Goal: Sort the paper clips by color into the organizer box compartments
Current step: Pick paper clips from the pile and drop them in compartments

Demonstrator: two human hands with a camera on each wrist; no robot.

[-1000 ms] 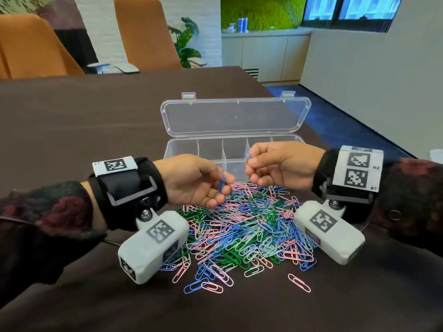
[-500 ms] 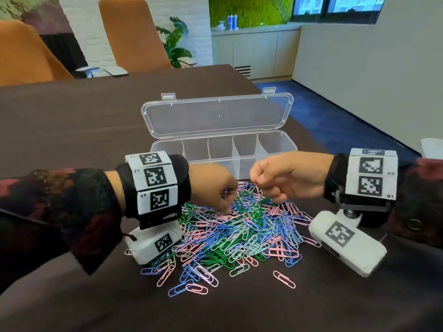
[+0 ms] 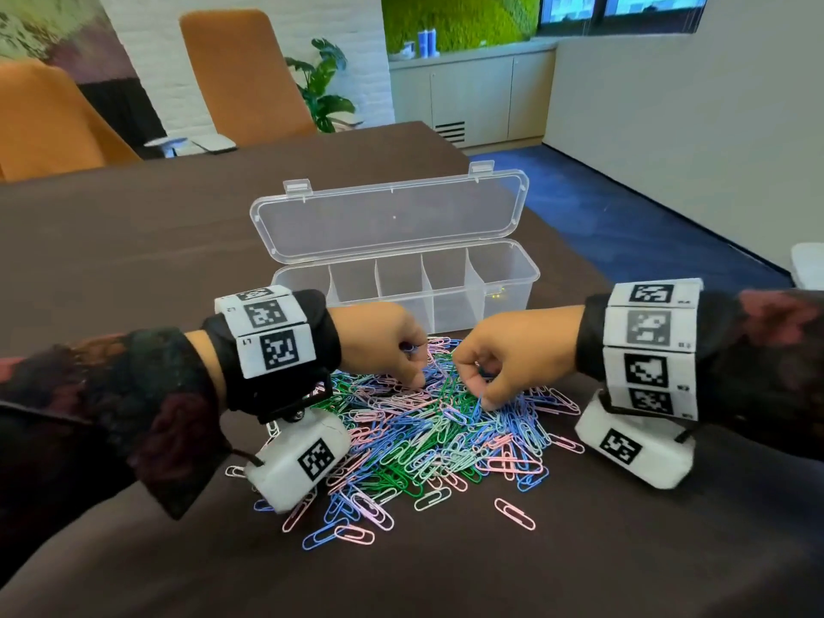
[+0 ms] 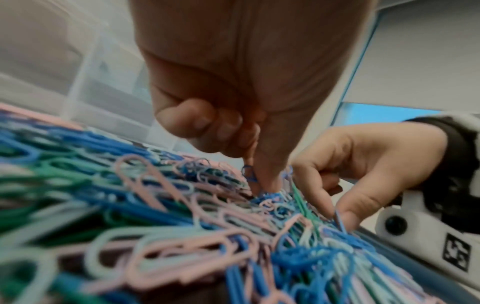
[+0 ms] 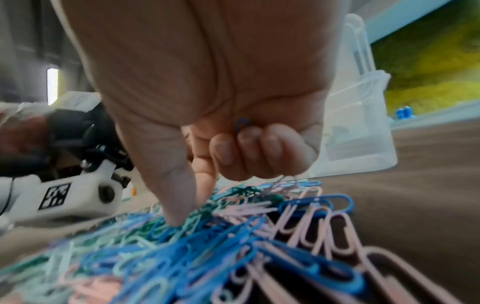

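A heap of paper clips (image 3: 428,434), blue, pink, green and pale mint, lies on the brown table in front of the clear organizer box (image 3: 519,278), whose lid stands open. Both hands are palm down on the heap's far side. My left hand (image 3: 417,381) pinches a blue clip (image 4: 248,174) between thumb and forefinger at the heap's top, its other fingers curled. My right hand (image 3: 484,396) keeps a blue clip (image 5: 242,124) tucked under its curled fingers, while its thumb and forefinger (image 5: 189,211) pinch another blue clip (image 4: 339,220) in the heap.
The box's several compartments look bare from the head view. Stray clips (image 3: 515,512) lie in front of the heap. The table's right edge (image 3: 593,260) drops to blue carpet. Two orange chairs (image 3: 241,73) stand at the far side.
Both hands have turned palm down and dropped from just above the heap into it. The head view has drawn back, and the whole box now shows.
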